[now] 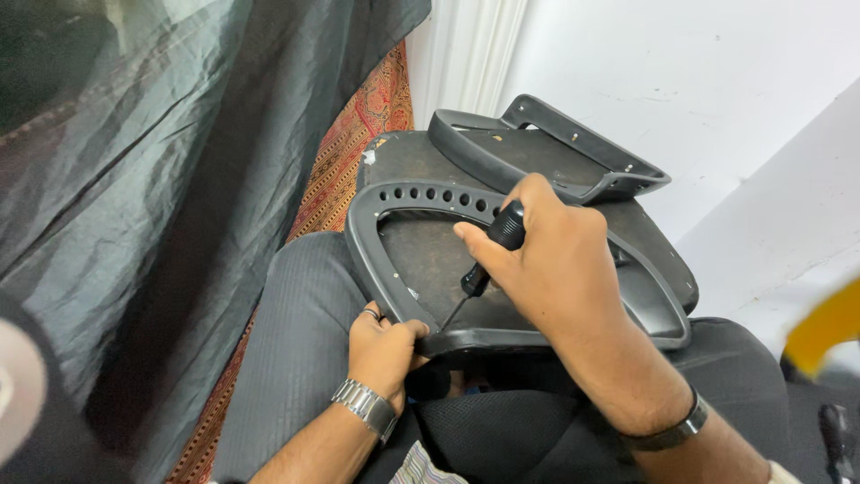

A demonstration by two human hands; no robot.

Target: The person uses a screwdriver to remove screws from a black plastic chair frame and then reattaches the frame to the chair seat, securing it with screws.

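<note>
left hand (383,348) curled tight in a grip down low, right hand (546,260) fisted above it, wrist bent, both forearms angled in

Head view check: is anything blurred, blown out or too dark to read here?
Head view: hands and screwdriver are sharp and evenly lit; a yellow thing at the right edge and a pale shape at the lower left are blurred; the white wall is bright but not glaring; the dark cloth keeps its folds.

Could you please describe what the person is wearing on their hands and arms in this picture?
Both forearms are bare, with no sleeves in view. The left hand has a ring on one finger, and a silver metal link watch band sits on that wrist. The right hand wears no ring that shows; a dark band circles its wrist.
</note>
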